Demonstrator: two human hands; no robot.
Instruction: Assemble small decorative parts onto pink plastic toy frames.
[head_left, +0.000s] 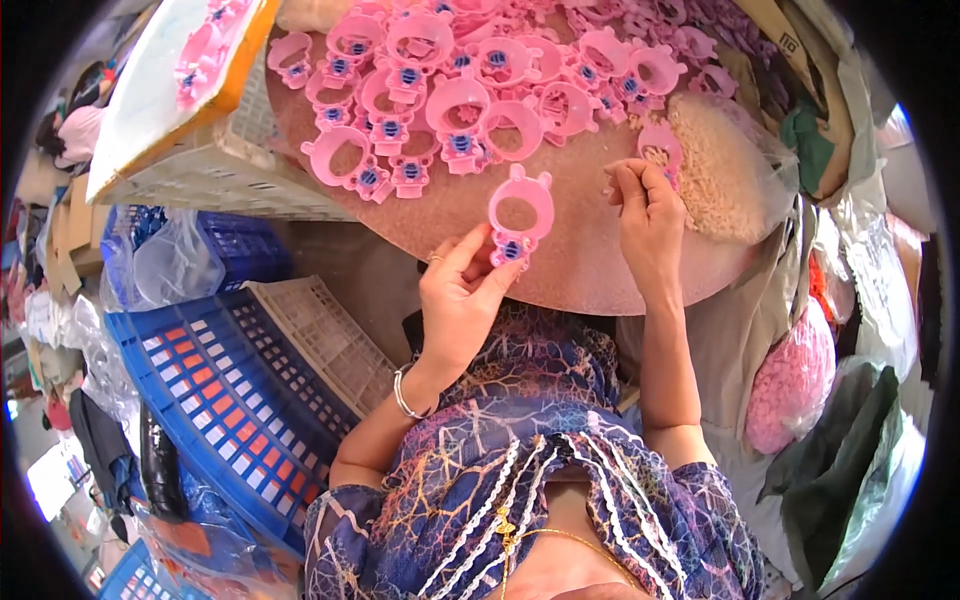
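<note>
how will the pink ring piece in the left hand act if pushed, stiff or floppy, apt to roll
The pink ring piece is probably stiff: its round outline shows no sag, though the left hand pinches only one end. It is likely light, with a large open centre. Pushed, it may slide rather than roll, since bumps interrupt its rim.
</note>
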